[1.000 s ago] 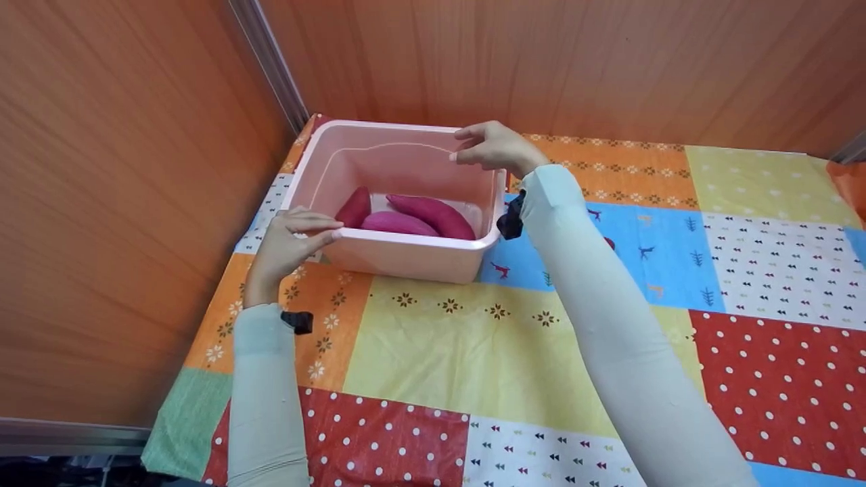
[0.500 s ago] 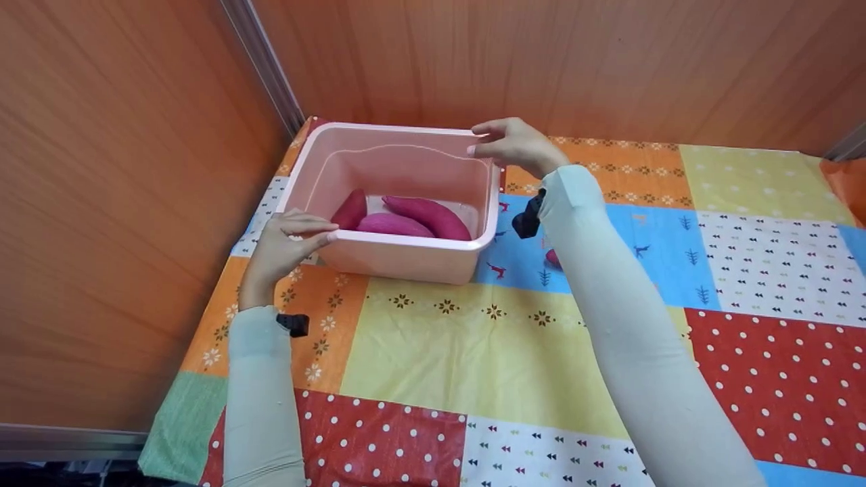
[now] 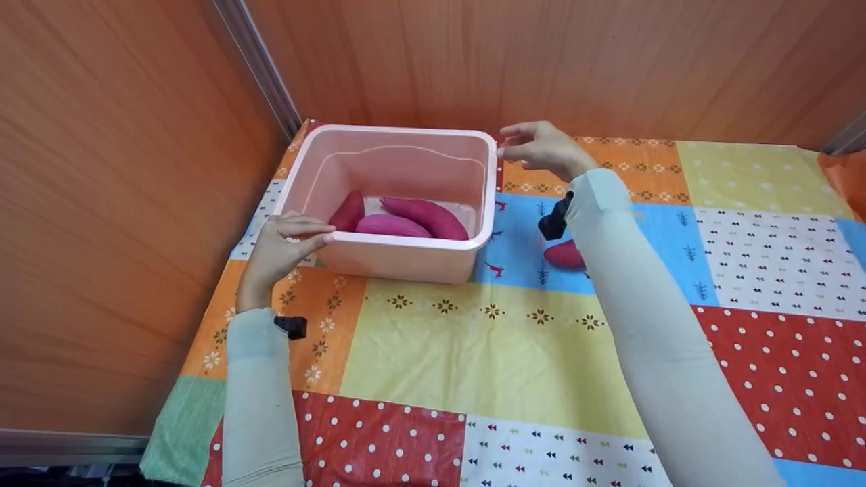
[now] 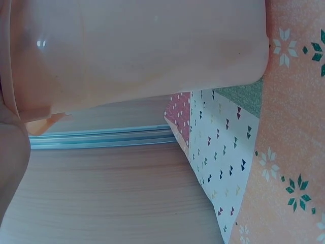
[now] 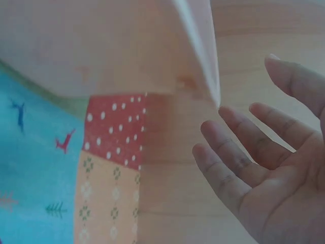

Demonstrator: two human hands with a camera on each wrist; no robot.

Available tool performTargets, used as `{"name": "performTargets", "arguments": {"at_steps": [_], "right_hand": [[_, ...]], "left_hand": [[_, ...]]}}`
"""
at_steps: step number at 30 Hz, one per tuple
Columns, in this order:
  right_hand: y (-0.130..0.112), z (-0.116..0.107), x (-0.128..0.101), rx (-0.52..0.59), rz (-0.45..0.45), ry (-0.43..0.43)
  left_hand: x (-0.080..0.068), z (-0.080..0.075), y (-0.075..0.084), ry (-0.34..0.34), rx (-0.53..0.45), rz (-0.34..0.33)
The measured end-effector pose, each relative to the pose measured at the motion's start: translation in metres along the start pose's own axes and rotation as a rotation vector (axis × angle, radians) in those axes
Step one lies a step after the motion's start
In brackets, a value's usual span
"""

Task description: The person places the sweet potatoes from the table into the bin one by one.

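**Pink tub in the corner, one hand on it, one just off it**

Pink plastic, rectangular and deep, the tub (image 3: 396,203) sits on the patchwork tablecloth (image 3: 473,345) at the table's far left corner, close to the orange wood-grain walls (image 3: 122,203) that meet at a grey metal corner strip (image 3: 254,64). Inside it lie three magenta sweet potatoes (image 3: 406,220), packed side by side against the near wall. A fourth magenta sweet potato (image 3: 565,255) lies outside on the blue deer-print patch, partly hidden behind the right forearm's pale sleeve (image 3: 649,338).

The left hand (image 3: 284,247) grips the tub's near left corner, thumb over the rim and fingers curled against the outer wall; the left wrist view shows only the tub's wall (image 4: 137,51) up close. The right hand (image 3: 541,145) hovers just beside the far right corner, apart from the rim; the right wrist view shows its fingers (image 5: 233,168) spread, lightly bent and holding nothing, with the tub's corner edge (image 5: 200,51) just beyond the fingertips.
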State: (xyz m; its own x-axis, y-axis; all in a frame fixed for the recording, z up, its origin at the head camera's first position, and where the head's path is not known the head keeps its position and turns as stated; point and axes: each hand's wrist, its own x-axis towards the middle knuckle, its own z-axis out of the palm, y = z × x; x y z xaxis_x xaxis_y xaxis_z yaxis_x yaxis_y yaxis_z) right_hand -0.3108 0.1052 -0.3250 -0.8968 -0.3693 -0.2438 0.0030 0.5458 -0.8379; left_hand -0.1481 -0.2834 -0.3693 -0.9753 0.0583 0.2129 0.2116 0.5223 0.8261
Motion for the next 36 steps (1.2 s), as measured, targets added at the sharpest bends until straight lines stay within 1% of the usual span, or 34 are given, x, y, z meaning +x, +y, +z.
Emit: {"name": "performTargets", "arguments": {"at_steps": [7, 14, 19, 22, 27, 29, 36], "right_hand": [[0.019, -0.006, 0.0, -0.014, 0.015, -0.036], [0.041, -0.015, 0.0, -0.063, 0.019, -0.117], [0.06, -0.021, -0.003, -0.079, 0.053, -0.169], [0.072, -0.024, -0.006, -0.08, 0.073, -0.183], [0.092, -0.029, -0.01, -0.097, 0.07, -0.185], [0.1, -0.03, -0.013, -0.095, 0.067, -0.187], [0.125, -0.03, -0.019, -0.025, 0.079, -0.218]], "left_hand": [[-0.001, -0.003, 0.0, 0.006, 0.023, -0.006], [-0.001, -0.003, 0.0, 0.005, 0.015, -0.011], [-0.001, -0.003, 0.0, 0.006, 0.014, -0.012], [-0.001, -0.003, -0.001, 0.01, 0.012, -0.011], [-0.001, -0.004, -0.001, 0.009, 0.014, -0.006], [-0.002, -0.004, -0.001, 0.008, 0.02, -0.004], [-0.001, -0.004, -0.003, 0.019, 0.02, 0.013]]}}
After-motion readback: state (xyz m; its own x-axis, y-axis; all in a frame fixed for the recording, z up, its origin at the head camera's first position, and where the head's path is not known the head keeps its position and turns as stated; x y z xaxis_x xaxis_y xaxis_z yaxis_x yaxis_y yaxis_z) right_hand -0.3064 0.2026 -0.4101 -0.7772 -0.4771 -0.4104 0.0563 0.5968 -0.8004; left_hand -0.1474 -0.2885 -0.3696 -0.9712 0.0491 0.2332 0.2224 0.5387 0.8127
